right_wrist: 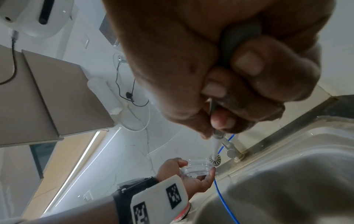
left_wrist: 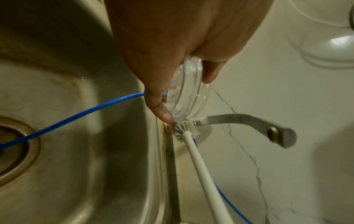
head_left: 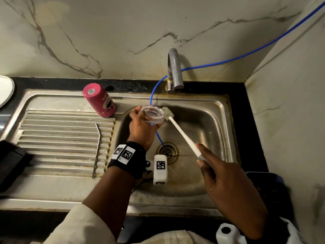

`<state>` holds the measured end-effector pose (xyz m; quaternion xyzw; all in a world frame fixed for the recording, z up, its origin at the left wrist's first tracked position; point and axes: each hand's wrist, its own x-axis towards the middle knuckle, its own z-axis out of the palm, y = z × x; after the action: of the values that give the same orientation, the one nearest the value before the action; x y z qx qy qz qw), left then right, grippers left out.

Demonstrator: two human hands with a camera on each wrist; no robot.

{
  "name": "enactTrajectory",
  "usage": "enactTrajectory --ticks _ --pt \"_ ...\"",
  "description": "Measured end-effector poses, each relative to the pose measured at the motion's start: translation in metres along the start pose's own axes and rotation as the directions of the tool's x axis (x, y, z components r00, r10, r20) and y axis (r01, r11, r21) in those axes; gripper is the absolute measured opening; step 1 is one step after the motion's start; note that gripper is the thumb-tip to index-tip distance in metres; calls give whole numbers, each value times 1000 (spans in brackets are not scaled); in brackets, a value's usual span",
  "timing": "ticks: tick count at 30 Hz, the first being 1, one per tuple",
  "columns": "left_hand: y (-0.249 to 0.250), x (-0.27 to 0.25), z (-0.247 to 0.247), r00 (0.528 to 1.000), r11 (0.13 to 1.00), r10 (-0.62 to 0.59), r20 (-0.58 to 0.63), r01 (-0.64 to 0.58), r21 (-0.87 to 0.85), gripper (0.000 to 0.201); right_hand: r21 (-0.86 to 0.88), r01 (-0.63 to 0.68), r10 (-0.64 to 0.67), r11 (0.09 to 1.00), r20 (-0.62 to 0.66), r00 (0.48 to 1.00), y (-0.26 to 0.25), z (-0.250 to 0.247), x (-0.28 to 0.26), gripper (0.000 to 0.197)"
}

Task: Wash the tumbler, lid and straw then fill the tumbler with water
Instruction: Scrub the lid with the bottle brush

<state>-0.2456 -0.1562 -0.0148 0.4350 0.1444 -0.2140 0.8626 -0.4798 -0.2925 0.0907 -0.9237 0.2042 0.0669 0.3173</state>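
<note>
— Fingers (head_left: pixel 136 111) of the left hand (head_left: pixel 140 128) are curled round the clear lid (head_left: pixel 152 114), thumb on one edge and fingertips on the other, clamping it over the back left part of the sink (head_left: pixel 211 110) basin. What is the right hand doing?

— Right hand (head_left: pixel 226 187) has its fingers (right_wrist: pixel 247 63) wrapped tight on the grey grip of the brush (head_left: pixel 182 133). The white handle slants up toward the lid, and the bristle head touches the lid's rim on the side nearest the tap (head_left: pixel 173 71).

— Is the lid flat?

— No, tilted; the left wrist view shows it nearly on edge, with wet streaks or foam inside it. I cannot tell which.

— Where are the other pieces?

— The pink tumbler (head_left: pixel 99 101) stands mouth down, leaning a little, at the back of the ribbed draining board (head_left: pixel 61 138), just beside the basin's left rim. The metal straw (head_left: pixel 97 150), bent near its top, lies across the ribs by the board's right edge, well apart from the tumbler.

— Anything else in the basin?

— 1 blue hose (head_left: pixel 237 57) comes along the marbled wall, passes the tap, drops behind the lid and runs into the drain (head_left: pixel 168 152). A white plate (head_left: pixel 6 90) sits on the table at the far left edge.
</note>
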Motion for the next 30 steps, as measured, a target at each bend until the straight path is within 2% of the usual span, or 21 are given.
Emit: enactTrajectory --ticks 2,8,11,14,16,18,19,22,24,25,27,29,30 --pt "1 5 -6 998 1000 -29 -47 29 -8 44 -10 16 -16 1000 24 1000 0 -4 -8 56" --pt "-5 0 -9 1000 998 -27 -13 28 64 47 -22 -5 6 1000 40 999 3 -3 -10 55" --pt "-9 -5 1 999 993 -37 18 35 110 68 -12 -18 18 1000 20 1000 4 5 3 53" --pt "-4 -2 4 1000 991 -30 -3 30 127 74 -24 -7 8 1000 20 1000 3 5 4 54" --pt "-2 5 -3 999 983 10 -42 -2 182 64 -40 -3 5 999 42 999 2 4 -2 55" --pt "-2 11 -9 994 962 79 -81 -55 267 28 -39 1 1 999 56 998 4 4 -10 56" --pt "-3 14 -12 991 958 97 -96 -66 279 17 -34 7 -5 999 61 998 4 4 -13 56" --pt "-2 7 -4 995 953 76 -62 -54 298 10 -32 11 -9 999 57 998 4 3 -10 55" --pt "-5 2 1 999 954 17 -43 -3 300 21 -41 5 -4 999 31 1000 3 4 -2 55" --pt "-6 1 2 1000 950 13 -16 -7 312 21 -41 6 -6 999 15 1000 3 5 1 55" --pt "-6 -1 3 999 933 46 -28 -33 358 26 -32 12 -13 999 -5 1000 6 8 4 55" --pt "0 2 2 997 952 50 -50 -33 305 13 -26 32 -32 999 3 999 6 9 0 56" --pt "4 2 3 997 957 63 -52 -46 286 16 -8 47 -47 999 8 999 6 8 -5 57"
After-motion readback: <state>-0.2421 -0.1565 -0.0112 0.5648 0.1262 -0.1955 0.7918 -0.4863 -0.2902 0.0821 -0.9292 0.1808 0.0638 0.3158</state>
